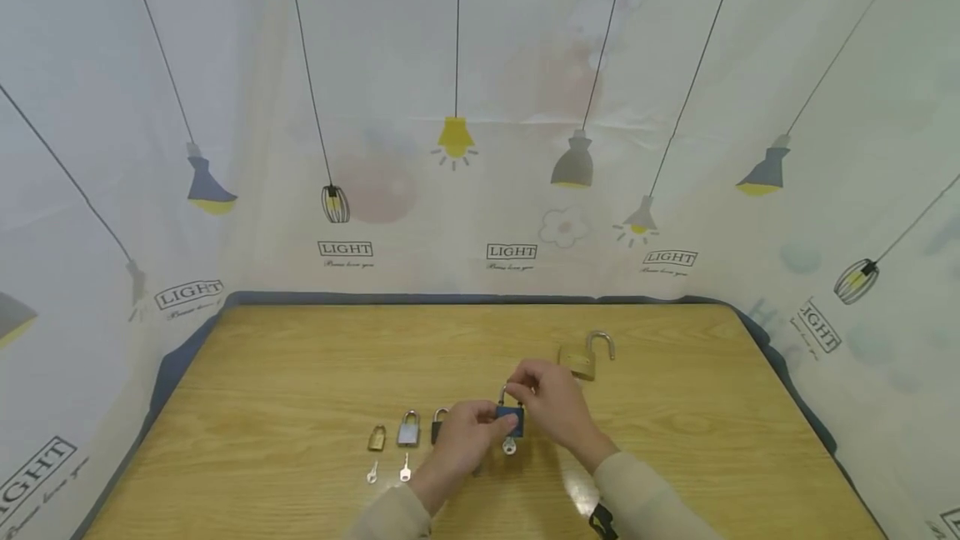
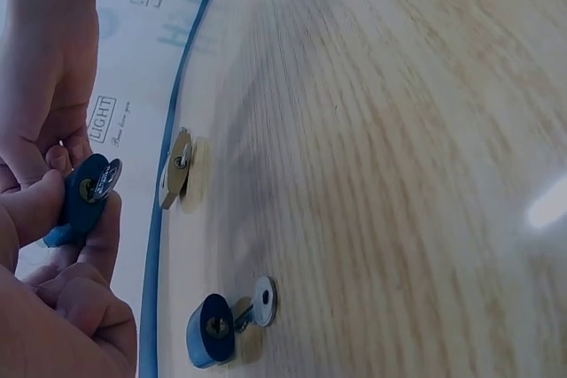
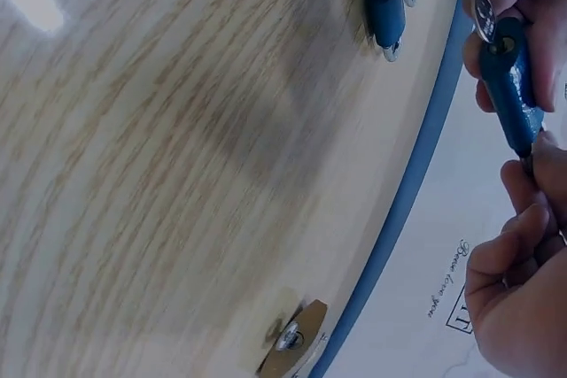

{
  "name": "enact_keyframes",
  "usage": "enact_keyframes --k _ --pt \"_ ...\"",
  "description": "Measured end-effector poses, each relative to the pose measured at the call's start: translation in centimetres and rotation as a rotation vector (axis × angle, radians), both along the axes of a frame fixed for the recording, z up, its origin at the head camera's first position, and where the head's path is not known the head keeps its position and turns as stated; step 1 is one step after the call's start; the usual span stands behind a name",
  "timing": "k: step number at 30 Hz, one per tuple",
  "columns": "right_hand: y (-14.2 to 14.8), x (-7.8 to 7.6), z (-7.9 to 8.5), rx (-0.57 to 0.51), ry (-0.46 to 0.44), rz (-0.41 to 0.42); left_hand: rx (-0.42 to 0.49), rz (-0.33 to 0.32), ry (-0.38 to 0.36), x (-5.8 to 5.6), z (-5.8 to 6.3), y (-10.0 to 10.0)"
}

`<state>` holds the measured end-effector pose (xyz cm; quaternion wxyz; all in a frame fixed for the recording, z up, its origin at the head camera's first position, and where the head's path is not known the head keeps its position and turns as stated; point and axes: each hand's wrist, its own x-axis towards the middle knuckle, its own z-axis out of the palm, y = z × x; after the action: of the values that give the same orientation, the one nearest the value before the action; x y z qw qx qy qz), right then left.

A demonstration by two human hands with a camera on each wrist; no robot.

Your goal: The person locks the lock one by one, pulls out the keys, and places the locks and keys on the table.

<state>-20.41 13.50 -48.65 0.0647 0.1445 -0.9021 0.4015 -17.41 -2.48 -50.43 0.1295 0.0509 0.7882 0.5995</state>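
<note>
A blue padlock is held off the table in my left hand, its body pinched between thumb and fingers. A silver key stands in its keyhole, also seen as a round key head in the left wrist view. My right hand pinches the shackle at the top with thumb and forefinger. In the right wrist view, the fingertips cover most of the shackle, so I cannot tell whether it is released. Beyond the right hand lies a large brass padlock, its shackle swung out and a key at its base.
To the left lie a small brass padlock, a silver padlock and a dark padlock partly behind my left hand. Loose keys lie in front of them. A black object shows by my right sleeve. A printed curtain surrounds the table.
</note>
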Motion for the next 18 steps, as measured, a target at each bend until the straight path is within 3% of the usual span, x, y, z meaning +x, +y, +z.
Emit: enact_keyframes --k 7,11,18 --pt "-0.7 0.77 0.06 0.163 0.065 -0.004 0.017 0.045 -0.032 0.47 0.0 0.29" --pt "-0.76 0.68 0.14 0.18 0.102 0.019 0.008 0.067 -0.011 0.49 0.01 0.36" --pt "-0.2 0.25 0.38 0.147 0.036 0.038 0.012 0.043 -0.016 0.48 -0.06 0.29"
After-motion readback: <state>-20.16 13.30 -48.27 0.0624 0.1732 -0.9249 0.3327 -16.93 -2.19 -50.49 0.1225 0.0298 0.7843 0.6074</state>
